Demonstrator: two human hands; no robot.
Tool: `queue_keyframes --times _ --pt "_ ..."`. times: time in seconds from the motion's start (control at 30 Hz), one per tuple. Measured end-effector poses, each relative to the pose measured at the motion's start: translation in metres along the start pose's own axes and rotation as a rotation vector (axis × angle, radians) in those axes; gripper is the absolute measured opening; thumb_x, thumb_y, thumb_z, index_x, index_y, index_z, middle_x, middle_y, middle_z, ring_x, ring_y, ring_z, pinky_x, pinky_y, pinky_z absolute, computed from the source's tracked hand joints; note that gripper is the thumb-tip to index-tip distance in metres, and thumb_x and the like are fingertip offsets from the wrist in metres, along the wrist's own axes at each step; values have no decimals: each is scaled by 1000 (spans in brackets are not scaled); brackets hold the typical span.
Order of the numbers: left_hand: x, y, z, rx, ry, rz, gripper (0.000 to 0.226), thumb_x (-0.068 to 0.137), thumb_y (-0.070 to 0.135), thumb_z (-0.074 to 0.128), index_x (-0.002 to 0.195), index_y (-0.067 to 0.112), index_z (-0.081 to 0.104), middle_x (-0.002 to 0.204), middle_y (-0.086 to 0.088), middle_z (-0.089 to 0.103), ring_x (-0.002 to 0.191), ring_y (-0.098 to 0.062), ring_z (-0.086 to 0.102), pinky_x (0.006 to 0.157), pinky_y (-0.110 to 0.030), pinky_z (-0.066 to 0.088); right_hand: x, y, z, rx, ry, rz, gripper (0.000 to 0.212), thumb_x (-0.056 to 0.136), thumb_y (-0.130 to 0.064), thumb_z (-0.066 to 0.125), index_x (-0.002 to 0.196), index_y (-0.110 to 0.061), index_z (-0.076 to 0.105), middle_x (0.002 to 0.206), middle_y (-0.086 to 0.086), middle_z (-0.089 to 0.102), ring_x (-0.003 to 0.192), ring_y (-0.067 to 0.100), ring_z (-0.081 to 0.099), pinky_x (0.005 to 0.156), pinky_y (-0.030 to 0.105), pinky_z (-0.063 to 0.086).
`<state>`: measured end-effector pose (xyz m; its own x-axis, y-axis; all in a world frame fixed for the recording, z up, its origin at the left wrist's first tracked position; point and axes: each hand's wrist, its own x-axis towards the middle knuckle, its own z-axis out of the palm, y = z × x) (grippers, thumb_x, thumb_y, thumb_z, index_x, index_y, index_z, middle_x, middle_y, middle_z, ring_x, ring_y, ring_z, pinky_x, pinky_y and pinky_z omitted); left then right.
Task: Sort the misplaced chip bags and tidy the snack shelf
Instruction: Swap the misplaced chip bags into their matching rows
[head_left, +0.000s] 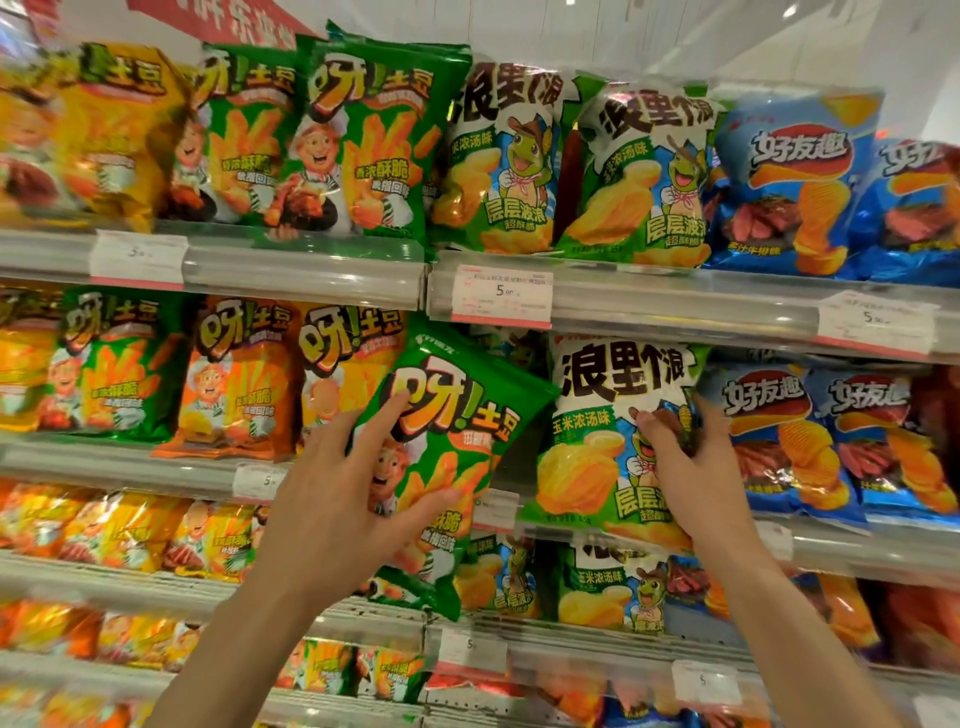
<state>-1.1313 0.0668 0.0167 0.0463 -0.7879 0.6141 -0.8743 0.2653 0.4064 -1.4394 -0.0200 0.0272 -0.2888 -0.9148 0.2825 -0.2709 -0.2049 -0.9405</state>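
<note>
1. The green chip bag (447, 457) is being held in front of the second shelf, near the middle of the view, with its long axis tilting: the top edge is leaning toward 1 o'clock and the bottom corner is pointing toward 7 o'clock, printed face outward.
2. The left hand (332, 499) is gripping this bag from its 9 o'clock side, the forefinger lying across the logo and the thumb curling onto the lower front.
3. The right hand (685, 447) is reaching in at 3 o'clock of the green bag, its fingers curling around the right edge of a white-and-green corn chip bag (608, 436), which is standing upright on the second shelf.
4. Blue chip bags (779, 436) are standing at 3 o'clock of that corn bag, just beside it.
5. Orange chip bags (234, 379) are standing at 9 o'clock of the held bag on the same shelf.
6. A price tag (501, 293) is sitting on the shelf rail (675, 306) at 12 o'clock, above the held bag.
</note>
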Motion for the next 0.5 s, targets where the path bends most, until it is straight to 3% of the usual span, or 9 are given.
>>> queue_keyframes --times 0.07,0.1,0.2,0.27,0.33,0.4,0.5 --pt "-2 -7 -8 2 12 -15 96 74 89 47 155 46 21 143 2 44 129 -21 44 95 -46 53 0 -6 17 -24 -10 -40 69 98 -40 63 157 -26 29 144 -1 51 121 18 58 96 32 51" --pt "-3 -10 -11 3 18 -24 97 73 89 47 156 45 22 142 2 44 128 -21 45 95 -46 53 0 -10 25 -42 -14 -54 71 98 -41 62 159 -25 28 149 0 47 131 21 52 106 34 44" --pt "-5 -22 -20 9 44 -48 97 74 88 49 156 42 23 135 4 46 123 -17 46 89 -39 53 5 -17 53 -49 -44 -60 75 99 -45 60 161 -23 22 141 -1 51 129 21 50 103 30 38" --pt "-5 -29 -24 2 55 -71 98 74 87 51 156 42 24 135 3 48 124 -18 46 90 -39 52 9 -19 71 -83 -46 -52 82 95 -58 57 161 -27 18 135 -1 55 125 27 55 107 41 43" --pt "-6 -35 -28 -17 58 -97 99 73 88 49 156 41 24 135 2 48 125 -21 46 89 -41 54 14 -20 86 -110 -55 -62 82 95 -59 55 161 -28 17 132 -5 57 118 27 59 103 49 48" --pt "-7 -39 -31 -31 60 -109 99 73 89 48 156 42 23 135 3 47 124 -20 46 86 -40 54 19 -23 99 -71 -75 -61 78 99 -49 56 162 -26 15 144 -1 53 122 26 57 101 43 50" --pt "-8 -42 -33 -43 63 -111 99 72 89 48 156 43 23 129 7 46 120 -14 46 82 -32 51 24 -25 112 -57 -76 -56 76 101 -45 55 162 -21 16 159 5 38 140 30 44 113 43 40"
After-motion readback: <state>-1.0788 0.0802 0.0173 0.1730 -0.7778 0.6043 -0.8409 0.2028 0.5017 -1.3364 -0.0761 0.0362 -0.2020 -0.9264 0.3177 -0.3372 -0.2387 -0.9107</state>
